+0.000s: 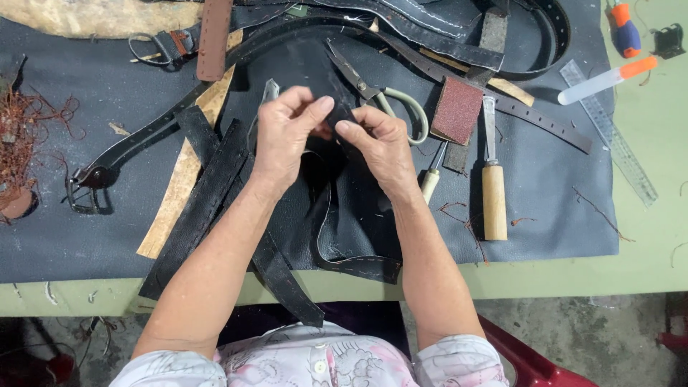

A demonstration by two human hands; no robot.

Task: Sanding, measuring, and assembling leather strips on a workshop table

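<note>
**Black strap piece, held in both hands**

Left hand [283,140] and right hand [380,143]: fingers [315,107] clamped together on a small black leather strap [342,113], raised over the middle of a dark mat [559,186] on the green surface [645,265]. Just behind: scissors [373,93]. Right of the hands: maroon sanding block [456,109], wooden-handled knife [492,193], clear ruler [609,136]. Left: stitched black straps [204,204], tan strip [179,186], buckled belt [115,158].

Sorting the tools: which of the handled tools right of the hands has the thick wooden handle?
The chisel, lying beside the sanding block; the tool left of it is slimmer and paler.
</note>
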